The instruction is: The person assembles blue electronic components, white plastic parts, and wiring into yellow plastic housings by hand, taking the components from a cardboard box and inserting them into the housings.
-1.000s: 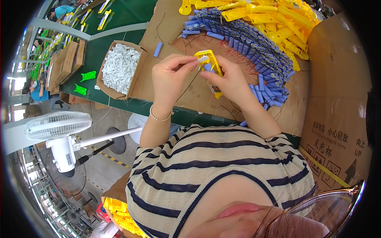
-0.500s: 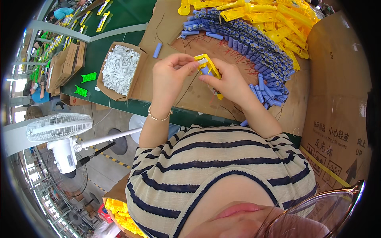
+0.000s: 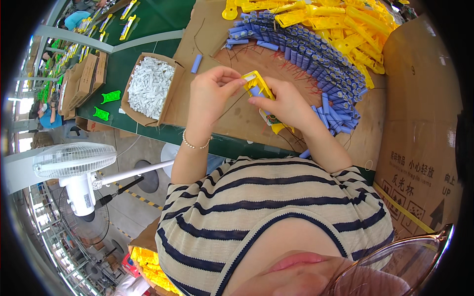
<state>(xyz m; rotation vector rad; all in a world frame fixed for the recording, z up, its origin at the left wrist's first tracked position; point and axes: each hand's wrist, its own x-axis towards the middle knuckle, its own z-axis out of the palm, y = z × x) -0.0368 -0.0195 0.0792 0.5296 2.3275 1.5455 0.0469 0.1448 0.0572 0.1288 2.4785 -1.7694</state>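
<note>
Both my hands meet over the cardboard-covered bench, around an open yellow plastic housing (image 3: pixel 269 93). A blue cylindrical battery (image 3: pixel 256 92) lies inside it, and a small white piece (image 3: pixel 251 77) sits at its upper left end. My left hand (image 3: pixel 217 91) has thumb and fingers pinched at that end, beside the white piece. With thumb and curled fingers, my right hand (image 3: pixel 286 101) grips the housing along its right side. Toward my body, the housing's lower end shows a small circuit board (image 3: pixel 271 118) and thin wires. My right fingers partly hide its middle.
A box of small white pieces (image 3: pixel 149 86) stands left, near two green plastic parts (image 3: pixel 111 96). Stacked blue wired batteries (image 3: pixel 301 47) curve along the far right, before a yellow housing pile (image 3: pixel 340 22). One battery (image 3: pixel 196 63) lies alone. A tall carton (image 3: pixel 419 113) borders the right; a fan (image 3: pixel 74 160) stands left.
The yellow housing has turned slightly in my hands, showing more of its open inside and the circuit board end. The white piece now lies closer into the housing's end.
</note>
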